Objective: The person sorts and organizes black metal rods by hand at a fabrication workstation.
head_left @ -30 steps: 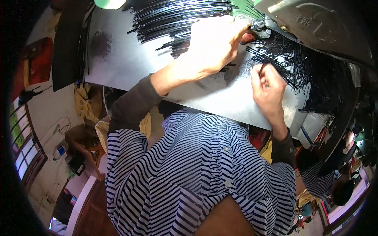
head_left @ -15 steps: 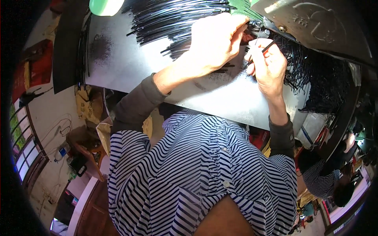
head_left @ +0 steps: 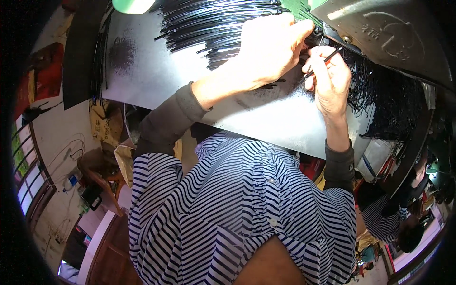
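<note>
A thin black rod-like strip (head_left: 331, 55) is pinched in my right hand (head_left: 332, 85), slanting up to the right past the knuckles. My left hand (head_left: 268, 50) is curled just left of it, palm down, its fingertips beside the small metal parts (head_left: 317, 37) under the machine's edge. Whatever those fingers hold is hidden and washed out by glare. A row of long black strips (head_left: 204, 26) lies on the metal worktop (head_left: 270, 116), beyond and left of my left hand. Several short black pieces (head_left: 273, 85) lie below my left wrist.
A grey metal machine cover (head_left: 380, 35) overhangs the worktop at the far right. Below it sits a heap of tangled black strips (head_left: 392, 97). A pale green lamp (head_left: 133, 4) hangs at the far left. Another person in stripes (head_left: 382, 218) is off to the right.
The view has shifted slightly. My left hand has moved to the right, nearer the machine parts and my right hand. My right hand still pinches a black strip.
</note>
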### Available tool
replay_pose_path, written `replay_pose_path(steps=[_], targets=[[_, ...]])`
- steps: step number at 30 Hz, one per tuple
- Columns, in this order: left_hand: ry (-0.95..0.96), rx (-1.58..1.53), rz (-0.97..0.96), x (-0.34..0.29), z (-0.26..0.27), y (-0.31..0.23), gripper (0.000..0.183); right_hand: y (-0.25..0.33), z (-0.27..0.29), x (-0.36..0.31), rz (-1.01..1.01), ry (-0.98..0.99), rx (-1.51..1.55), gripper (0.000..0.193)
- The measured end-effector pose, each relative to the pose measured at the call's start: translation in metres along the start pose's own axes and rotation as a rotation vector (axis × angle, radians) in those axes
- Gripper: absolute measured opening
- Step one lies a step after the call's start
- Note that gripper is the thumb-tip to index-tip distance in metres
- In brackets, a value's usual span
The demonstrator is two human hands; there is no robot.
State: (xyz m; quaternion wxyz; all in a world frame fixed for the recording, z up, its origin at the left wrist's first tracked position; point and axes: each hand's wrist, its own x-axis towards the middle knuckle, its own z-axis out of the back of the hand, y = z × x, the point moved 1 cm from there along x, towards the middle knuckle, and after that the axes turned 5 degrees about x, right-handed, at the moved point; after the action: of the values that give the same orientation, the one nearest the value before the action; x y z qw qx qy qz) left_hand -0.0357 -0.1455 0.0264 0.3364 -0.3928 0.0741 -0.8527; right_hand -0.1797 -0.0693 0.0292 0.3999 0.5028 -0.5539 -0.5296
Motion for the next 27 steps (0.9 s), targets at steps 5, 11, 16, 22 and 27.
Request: replay_pose_path(steps=[5,11,16,22,27], targets=[[-0.038,-0.019,0.004,-0.001,-0.003,0.002,0.016,0.0,-0.001,0.001,0.011,-0.005,0.0,0.008],[-0.05,-0.019,-0.007,-0.001,-0.004,0.006,0.02,-0.001,-0.002,0.002,0.041,-0.011,-0.05,0.008],[0.062,0.107,-0.146,0.003,0.016,0.0,0.034,-0.003,0.002,0.003,-0.014,-0.008,-0.072,0.009],[0.265,0.242,-0.263,0.01,0.027,-0.008,0.04,-0.006,0.001,0.001,-0.102,-0.025,0.064,0.016],[0.499,-0.462,0.224,-0.019,0.046,0.008,0.024,-0.006,-0.006,-0.006,0.016,0.016,0.141,0.027]])
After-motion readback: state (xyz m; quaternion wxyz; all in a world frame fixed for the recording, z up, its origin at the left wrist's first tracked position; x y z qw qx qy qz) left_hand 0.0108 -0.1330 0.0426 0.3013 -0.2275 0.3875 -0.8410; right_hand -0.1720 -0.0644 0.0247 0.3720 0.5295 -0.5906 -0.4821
